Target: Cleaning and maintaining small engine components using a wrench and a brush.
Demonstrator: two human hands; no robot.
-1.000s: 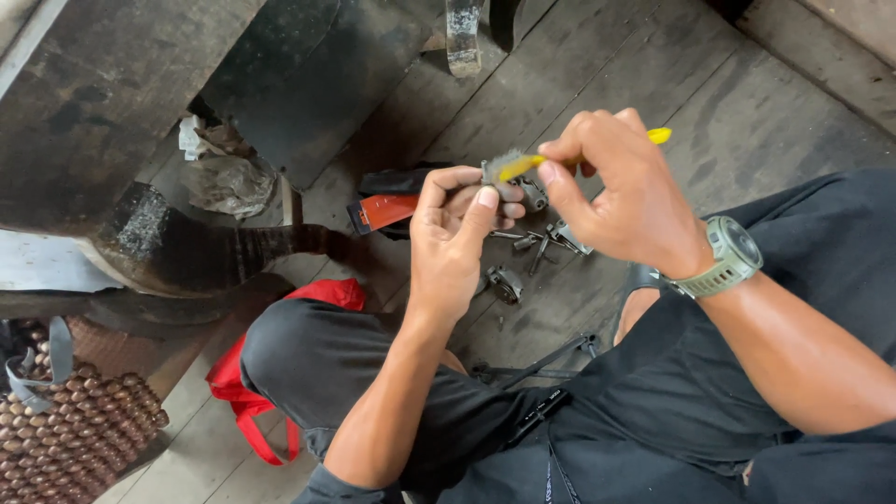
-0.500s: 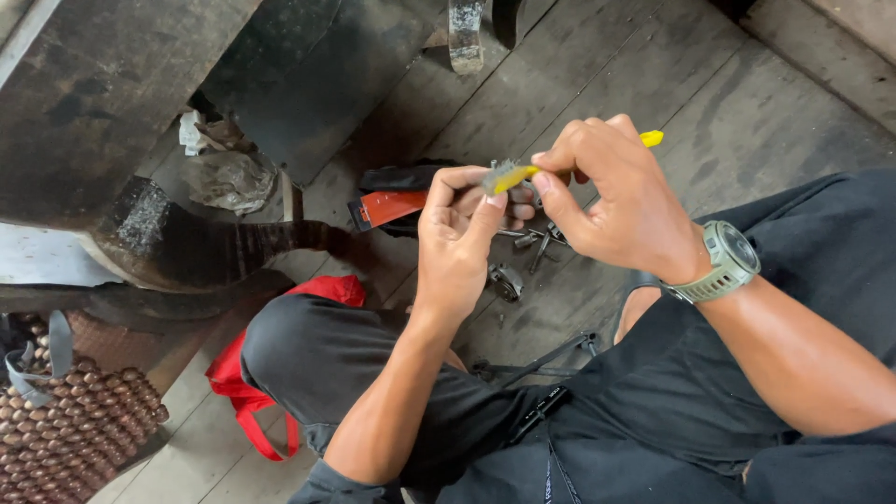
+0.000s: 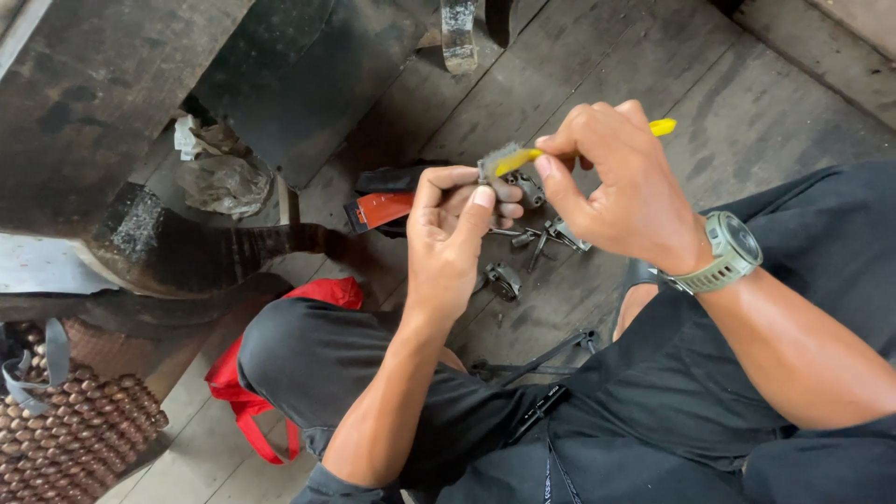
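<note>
Two hands meet: right hand [image 3: 621, 191] pinches a yellow-handled bristle brush [image 3: 504, 161], left hand [image 3: 457, 233] grips perhaps a small metal part.

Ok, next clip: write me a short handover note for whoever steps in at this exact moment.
Right hand: pinching a yellow-handled brush, bristles at the left fingertips.
Left hand: holding a small metal part up to the brush; the part is mostly hidden.
On the wooden floor beneath the hands: several loose metal parts and a red-and-black tool.
Done: cannot tell how many parts are brushed.
Left: brushing is under way on the held part.
</note>
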